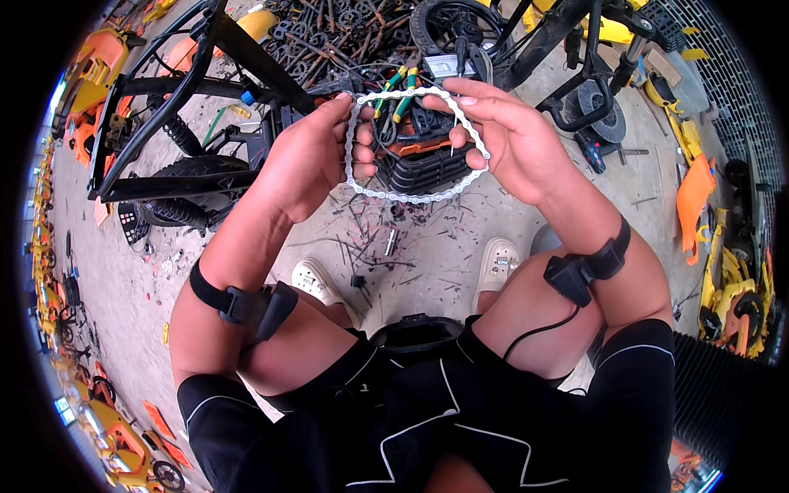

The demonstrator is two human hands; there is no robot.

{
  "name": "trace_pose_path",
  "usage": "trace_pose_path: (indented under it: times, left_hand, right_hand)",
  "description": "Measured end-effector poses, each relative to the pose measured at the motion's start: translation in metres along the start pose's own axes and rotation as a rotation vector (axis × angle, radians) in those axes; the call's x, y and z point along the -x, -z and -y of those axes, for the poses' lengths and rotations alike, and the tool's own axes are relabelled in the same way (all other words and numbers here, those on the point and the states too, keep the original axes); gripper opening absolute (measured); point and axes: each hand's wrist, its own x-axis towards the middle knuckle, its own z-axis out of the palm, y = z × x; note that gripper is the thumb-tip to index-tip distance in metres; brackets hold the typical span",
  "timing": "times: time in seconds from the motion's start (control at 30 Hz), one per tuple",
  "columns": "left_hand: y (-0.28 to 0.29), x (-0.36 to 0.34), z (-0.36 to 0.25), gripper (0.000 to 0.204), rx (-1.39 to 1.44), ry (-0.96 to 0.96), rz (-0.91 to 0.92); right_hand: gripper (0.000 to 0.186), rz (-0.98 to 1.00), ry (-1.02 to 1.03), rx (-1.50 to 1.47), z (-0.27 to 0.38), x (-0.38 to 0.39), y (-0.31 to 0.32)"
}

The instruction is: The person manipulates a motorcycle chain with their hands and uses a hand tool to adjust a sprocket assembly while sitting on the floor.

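Observation:
A silver bicycle chain (404,198), closed into a loop, hangs in the air between my two hands. My left hand (308,156) pinches its upper left part between thumb and fingers, and several fingertips show inside the loop. On the other side my right hand (516,141) has its fingers curled around the chain's upper right part. The chain's lower stretch sags in a curve, touching nothing. Behind the loop lie pliers with green and yellow handles (404,103), on top of a pile of tools and parts. Beneath them is a black ribbed container (427,172).
A heap of rusty chains and metal parts (345,37) spreads beyond my hands. Black vehicle frames stand at left (152,177) and right (546,53). A cordless drill (592,152) rests on the floor at right. Small scraps litter the concrete between my feet.

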Motion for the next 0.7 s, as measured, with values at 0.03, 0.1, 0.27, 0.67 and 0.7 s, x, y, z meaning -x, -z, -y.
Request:
trace_pose_path:
  times: [0.03,0.1,0.27,0.67,0.7]
  left_hand:
    - [0.0002,0.0,0.0002,0.043,0.006,-0.005,0.006]
    - [-0.0001,0.0004,0.0007,0.043,0.004,-0.012,0.001]
    - [-0.0022,0.0005,0.0002,0.043,0.012,-0.051,-0.019]
    - [-0.0039,-0.0009,-0.001,0.04,0.015,-0.093,-0.035]
    - [-0.0037,-0.0011,-0.0011,0.04,0.012,-0.095,-0.03]
  right_hand:
    - [0.054,-0.002,-0.003,0.003,-0.0004,-0.0001,0.0003]
    - [0.054,-0.007,-0.008,0.009,-0.0012,-0.0004,0.001]
    - [0.054,-0.006,-0.003,0.011,-0.0021,-0.0014,0.0019]
    - [0.053,0.009,-0.018,-0.006,-0.0013,0.0008,-0.0017]
    - [0.054,0.011,-0.019,-0.003,-0.0013,0.0006,-0.0017]
